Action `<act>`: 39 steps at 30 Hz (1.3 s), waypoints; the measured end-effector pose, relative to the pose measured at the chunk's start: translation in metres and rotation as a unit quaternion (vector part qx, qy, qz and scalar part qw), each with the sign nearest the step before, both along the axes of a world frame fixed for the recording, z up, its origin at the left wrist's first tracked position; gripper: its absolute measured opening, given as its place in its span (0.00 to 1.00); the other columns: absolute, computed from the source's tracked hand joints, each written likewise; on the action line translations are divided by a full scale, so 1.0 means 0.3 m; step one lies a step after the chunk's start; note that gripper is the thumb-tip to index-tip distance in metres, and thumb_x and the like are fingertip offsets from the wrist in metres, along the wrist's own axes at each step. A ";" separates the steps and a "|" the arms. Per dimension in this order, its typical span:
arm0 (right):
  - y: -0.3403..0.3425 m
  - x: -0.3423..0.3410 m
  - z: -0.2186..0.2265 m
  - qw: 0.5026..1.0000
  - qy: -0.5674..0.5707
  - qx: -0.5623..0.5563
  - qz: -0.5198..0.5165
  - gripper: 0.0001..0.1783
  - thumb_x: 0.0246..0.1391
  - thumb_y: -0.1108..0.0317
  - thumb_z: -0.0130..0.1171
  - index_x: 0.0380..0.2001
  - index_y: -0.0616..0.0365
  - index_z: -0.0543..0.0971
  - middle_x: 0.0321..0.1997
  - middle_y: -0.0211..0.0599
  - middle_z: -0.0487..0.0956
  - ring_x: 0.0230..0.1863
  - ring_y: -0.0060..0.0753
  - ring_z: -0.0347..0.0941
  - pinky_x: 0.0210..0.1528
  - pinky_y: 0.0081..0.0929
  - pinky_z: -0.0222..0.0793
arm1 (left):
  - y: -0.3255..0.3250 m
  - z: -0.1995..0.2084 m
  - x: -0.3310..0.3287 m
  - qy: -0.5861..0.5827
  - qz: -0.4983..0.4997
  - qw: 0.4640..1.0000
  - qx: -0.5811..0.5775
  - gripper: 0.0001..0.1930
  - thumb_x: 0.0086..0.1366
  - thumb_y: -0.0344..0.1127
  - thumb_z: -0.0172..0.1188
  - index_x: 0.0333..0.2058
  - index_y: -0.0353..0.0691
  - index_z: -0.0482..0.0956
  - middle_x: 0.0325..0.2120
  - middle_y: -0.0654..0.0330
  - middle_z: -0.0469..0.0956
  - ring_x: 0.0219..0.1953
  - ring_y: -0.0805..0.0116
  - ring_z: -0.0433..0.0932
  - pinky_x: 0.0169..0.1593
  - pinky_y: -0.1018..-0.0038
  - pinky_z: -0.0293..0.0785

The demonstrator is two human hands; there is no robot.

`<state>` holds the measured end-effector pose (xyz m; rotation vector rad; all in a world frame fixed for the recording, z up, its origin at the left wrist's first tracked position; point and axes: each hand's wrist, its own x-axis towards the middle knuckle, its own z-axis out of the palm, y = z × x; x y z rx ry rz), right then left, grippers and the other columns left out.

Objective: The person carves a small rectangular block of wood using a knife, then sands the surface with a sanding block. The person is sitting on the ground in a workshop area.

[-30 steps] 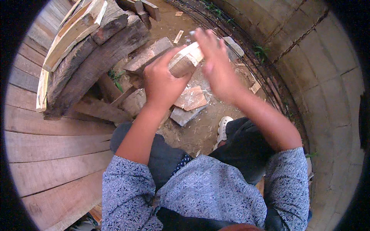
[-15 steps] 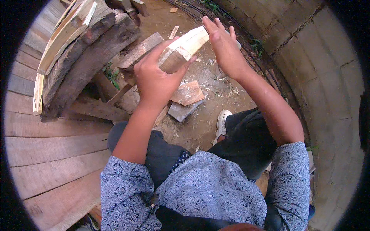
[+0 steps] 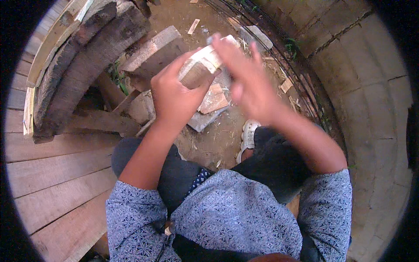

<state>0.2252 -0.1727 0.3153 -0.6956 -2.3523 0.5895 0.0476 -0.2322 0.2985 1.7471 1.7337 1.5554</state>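
My left hand [image 3: 174,91] is wrapped round a short wooden block [image 3: 209,56], thumb and fingers on opposite sides of its near end. The block has pale, freshly cut faces and a browner end, and tilts up and away from me. My right hand [image 3: 251,83], smeared by motion, lies across the block's right side with its fingers stretched and apart. Whether it touches the wood I cannot tell. The block's far end is partly hidden behind it. Below, a flat piece of wood [image 3: 214,101] rests on a grey slab [image 3: 198,122] on the ground.
Rough dark timbers [image 3: 94,65] are stacked at the left, over wooden planks [image 3: 61,174]. A thick wood chunk [image 3: 152,50] sits beside my left hand. A block wall [image 3: 362,78] curves along the right, with dark cables [image 3: 301,72] and a pale stone [image 3: 257,37] near its foot.
My right hand has swung down and left, from the block's far tip to across its right side. The block has come slightly nearer to me, still in my left hand.
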 end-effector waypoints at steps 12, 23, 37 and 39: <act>0.054 0.007 -0.025 0.996 -0.044 0.008 -0.082 0.48 0.61 0.33 0.37 0.68 0.67 0.56 0.72 0.58 0.57 0.75 0.62 0.45 0.72 0.63 0.30 | -0.001 -0.032 0.032 0.000 -0.025 0.999 0.023 0.22 0.45 0.33 0.75 0.42 0.39 0.83 0.36 0.49 0.84 0.39 0.53 0.84 0.43 0.66 0.78; -0.077 -0.027 0.002 0.997 0.049 0.046 0.030 0.42 0.67 0.40 0.29 0.66 0.69 0.59 0.70 0.56 0.61 0.74 0.60 0.47 0.72 0.60 0.30 | 0.013 0.019 0.014 0.006 0.053 0.996 -0.069 0.24 0.46 0.35 0.75 0.45 0.41 0.83 0.35 0.51 0.84 0.39 0.57 0.85 0.44 0.68 0.78; 0.017 0.002 -0.020 0.998 0.023 0.044 -0.028 0.43 0.65 0.39 0.36 0.66 0.69 0.59 0.71 0.58 0.59 0.72 0.53 0.54 0.73 0.59 0.33 | 0.010 0.015 0.007 -0.036 -0.006 0.999 -0.002 0.24 0.46 0.35 0.76 0.44 0.38 0.83 0.35 0.50 0.84 0.38 0.60 0.85 0.44 0.68 0.78; -0.081 -0.038 0.028 0.996 0.061 0.052 0.035 0.41 0.67 0.41 0.34 0.66 0.68 0.59 0.71 0.55 0.59 0.72 0.52 0.55 0.73 0.59 0.33 | 0.008 0.010 0.021 -0.016 0.039 0.997 -0.062 0.24 0.46 0.35 0.76 0.44 0.38 0.83 0.35 0.50 0.84 0.38 0.58 0.85 0.43 0.68 0.78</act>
